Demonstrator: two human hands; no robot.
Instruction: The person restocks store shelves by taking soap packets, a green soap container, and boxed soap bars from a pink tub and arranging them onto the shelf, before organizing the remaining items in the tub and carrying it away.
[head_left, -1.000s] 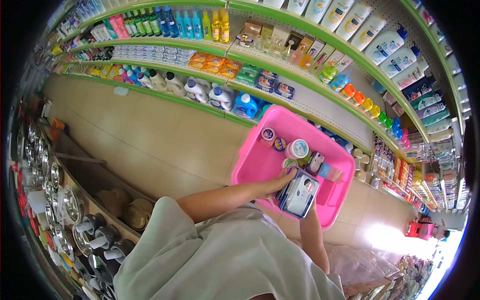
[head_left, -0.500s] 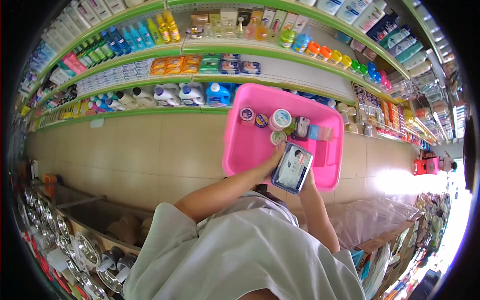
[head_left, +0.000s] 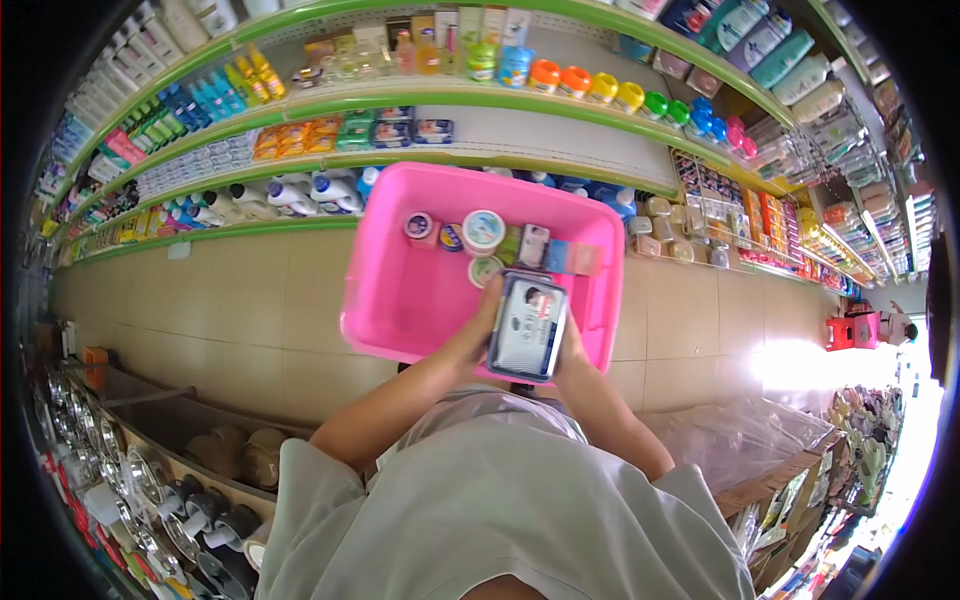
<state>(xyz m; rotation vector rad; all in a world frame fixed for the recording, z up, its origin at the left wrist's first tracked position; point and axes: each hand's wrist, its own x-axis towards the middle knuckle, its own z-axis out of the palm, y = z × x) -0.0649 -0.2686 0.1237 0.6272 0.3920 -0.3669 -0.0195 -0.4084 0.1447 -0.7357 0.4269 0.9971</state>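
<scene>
A dark blue and white package [head_left: 528,328] is held between my two hands over the near side of a pink tub [head_left: 400,310]. My left hand [head_left: 480,325] grips its left edge, and my right hand [head_left: 572,350] holds its right edge, with most fingers hidden. Inside the tub are a large white-lidded jar [head_left: 484,231], a smaller round tub [head_left: 485,271] partly behind the package, a blue round tin [head_left: 451,237], a purple-and-white-lidded jar [head_left: 418,226], a dark box [head_left: 534,244] and a blue and pink pack [head_left: 572,257].
Green-edged shelves [head_left: 560,165] curve across the far side with bottles, soaps and colourful containers. Metal pans and mugs [head_left: 205,505] stand at the lower left. Clear plastic sheeting [head_left: 740,435] covers goods at the lower right. Tiled floor [head_left: 250,300] lies between.
The view has swung to the right, so the shelves and pink tub appear farther left. Both my hands still hold the package, which now stands more upright in the view.
</scene>
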